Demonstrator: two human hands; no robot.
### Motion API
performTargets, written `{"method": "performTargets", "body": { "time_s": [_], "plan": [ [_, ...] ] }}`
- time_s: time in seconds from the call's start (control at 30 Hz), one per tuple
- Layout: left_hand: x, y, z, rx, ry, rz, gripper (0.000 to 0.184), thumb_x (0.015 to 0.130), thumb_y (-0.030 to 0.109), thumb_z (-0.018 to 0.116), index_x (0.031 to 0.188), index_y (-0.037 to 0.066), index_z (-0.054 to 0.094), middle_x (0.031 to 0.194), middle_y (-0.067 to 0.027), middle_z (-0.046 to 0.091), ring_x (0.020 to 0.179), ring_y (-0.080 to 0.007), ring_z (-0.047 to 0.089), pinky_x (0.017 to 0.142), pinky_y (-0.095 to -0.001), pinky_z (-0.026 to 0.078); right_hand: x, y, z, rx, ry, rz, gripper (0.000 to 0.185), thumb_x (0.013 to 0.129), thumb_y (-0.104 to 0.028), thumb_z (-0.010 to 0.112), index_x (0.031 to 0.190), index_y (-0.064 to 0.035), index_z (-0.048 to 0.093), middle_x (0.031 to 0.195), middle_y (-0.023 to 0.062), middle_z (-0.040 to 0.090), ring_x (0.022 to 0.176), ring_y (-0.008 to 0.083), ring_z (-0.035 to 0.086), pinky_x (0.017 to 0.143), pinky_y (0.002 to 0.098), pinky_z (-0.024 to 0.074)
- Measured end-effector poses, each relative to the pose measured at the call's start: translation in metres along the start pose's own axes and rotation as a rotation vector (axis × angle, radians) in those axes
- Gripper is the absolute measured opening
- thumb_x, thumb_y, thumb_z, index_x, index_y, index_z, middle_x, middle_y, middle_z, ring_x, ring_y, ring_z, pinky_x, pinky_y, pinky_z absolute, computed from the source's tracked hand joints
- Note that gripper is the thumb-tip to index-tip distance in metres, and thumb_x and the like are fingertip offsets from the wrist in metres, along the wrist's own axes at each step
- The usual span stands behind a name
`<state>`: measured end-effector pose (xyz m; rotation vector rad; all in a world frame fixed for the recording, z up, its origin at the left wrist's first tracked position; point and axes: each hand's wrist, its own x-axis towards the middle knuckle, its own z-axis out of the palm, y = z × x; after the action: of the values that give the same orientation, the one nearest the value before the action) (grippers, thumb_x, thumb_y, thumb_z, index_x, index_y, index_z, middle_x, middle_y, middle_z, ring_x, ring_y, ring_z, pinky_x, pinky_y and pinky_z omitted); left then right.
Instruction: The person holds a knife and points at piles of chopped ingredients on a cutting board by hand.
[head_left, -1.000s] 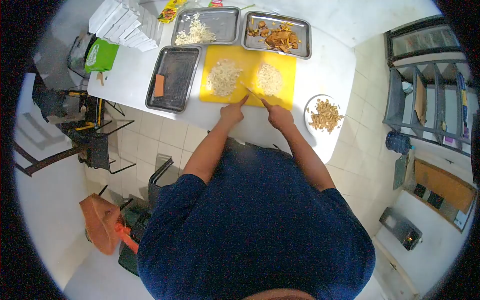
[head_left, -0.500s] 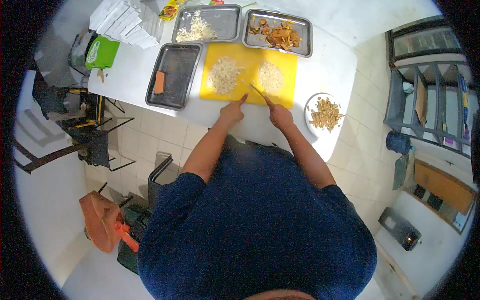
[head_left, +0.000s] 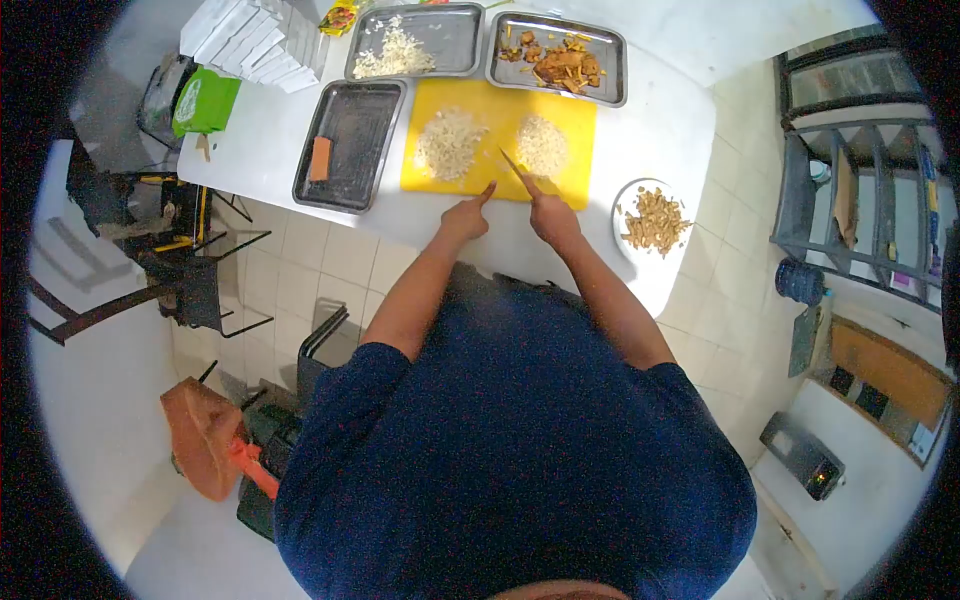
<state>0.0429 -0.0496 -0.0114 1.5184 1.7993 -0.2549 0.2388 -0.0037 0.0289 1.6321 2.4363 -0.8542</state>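
My right hand (head_left: 552, 216) is closed around the handle of a knife (head_left: 513, 166), its blade pointing away over a yellow cutting board (head_left: 500, 98). The blade lies between two heaps on the board: a wider pale chopped heap (head_left: 450, 145) on the left and a smaller, finer one (head_left: 541, 147) on the right. What food they are, I cannot tell. At the board's near edge is my left hand (head_left: 466, 217), one finger stretched toward the board, the others partly curled, with nothing visible in it.
Left of the board lies a dark metal tray (head_left: 350, 125) with an orange-brown block (head_left: 320, 158). Behind stand a tray of pale pieces (head_left: 455, 40) and a tray of browned food (head_left: 612, 75). A white bowl of brown pieces (head_left: 655, 220) sits right, near the table's edge.
The knife and my right hand have shifted slightly away from me, and the blade now points more forward. My left hand stays nearly in place. The whole view has shifted a little.
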Motion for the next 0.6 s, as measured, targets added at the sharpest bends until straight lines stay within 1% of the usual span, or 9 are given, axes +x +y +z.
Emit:
{"method": "performTargets", "body": {
  "time_s": [0.1,0.2,0.3,0.4,0.5,0.6],
  "plan": [
    [-0.007,0.005,-0.006,-0.010,-0.043,-0.037,0.093,0.077,0.012,0.053,0.149,0.046,0.006,0.114,-0.0153,0.064,0.099,-0.0297,0.065,0.085,-0.0424,0.053,-0.006,0.002,0.017,-0.002,-0.066,0.010,0.066,0.090,-0.011,0.045,0.149,-0.0307,0.022,0.083,0.0274,0.063,0.076,0.0416,0.065,0.065,0.0524,0.0520],
    [-0.005,0.004,-0.005,-0.023,-0.031,-0.028,0.089,0.077,0.013,0.053,0.149,0.045,0.011,0.112,-0.0157,0.065,0.098,-0.0304,0.065,0.085,-0.0423,0.053,-0.015,0.010,0.031,0.032,-0.040,0.001,0.064,0.093,-0.014,0.044,0.149,-0.0311,0.019,0.084,0.0289,0.063,0.076,0.0432,0.064,0.069,0.0538,0.0511],
    [-0.007,0.002,-0.001,0.016,0.102,0.023,0.084,0.079,0.014,0.052,0.149,0.043,0.016,0.107,-0.0162,0.066,0.095,-0.0313,0.066,0.083,-0.0428,0.053,-0.010,0.013,0.043,0.143,-0.039,0.016,0.060,0.094,-0.017,0.043,0.148,-0.0297,0.022,0.083,0.0276,0.064,0.075,0.0429,0.064,0.069,0.0550,0.0505],
    [-0.008,0.012,-0.016,0.019,0.114,-0.007,0.080,0.081,0.014,0.051,0.149,0.042,0.020,0.103,-0.0164,0.067,0.093,-0.0320,0.066,0.082,-0.0438,0.053,-0.015,0.016,0.044,0.164,0.013,0.058,0.056,0.094,-0.022,0.044,0.148,-0.0278,0.026,0.082,0.0260,0.065,0.073,0.0418,0.064,0.066,0.0555,0.0505],
    [0.000,0.014,-0.022,0.073,0.157,0.088,0.080,0.083,0.015,0.048,0.150,0.041,0.014,0.096,-0.0219,0.066,0.085,-0.0364,0.066,0.076,-0.0513,0.053,-0.028,0.001,0.013,0.020,-0.045,0.078,0.056,0.094,-0.025,0.045,0.147,-0.0263,0.029,0.080,0.0244,0.065,0.070,0.0411,0.064,0.065,0.0553,0.0507],
    [0.015,0.017,-0.024,0.100,0.132,0.089,0.077,0.085,0.015,0.046,0.150,0.042,0.014,0.097,-0.0223,0.066,0.083,-0.0362,0.067,0.075,-0.0527,0.053,-0.032,0.001,0.005,-0.008,-0.076,0.055,0.057,0.093,-0.025,0.046,0.147,-0.0271,0.029,0.079,0.0235,0.065,0.069,0.0406,0.064,0.064,0.0546,0.0510]
  ]
}}
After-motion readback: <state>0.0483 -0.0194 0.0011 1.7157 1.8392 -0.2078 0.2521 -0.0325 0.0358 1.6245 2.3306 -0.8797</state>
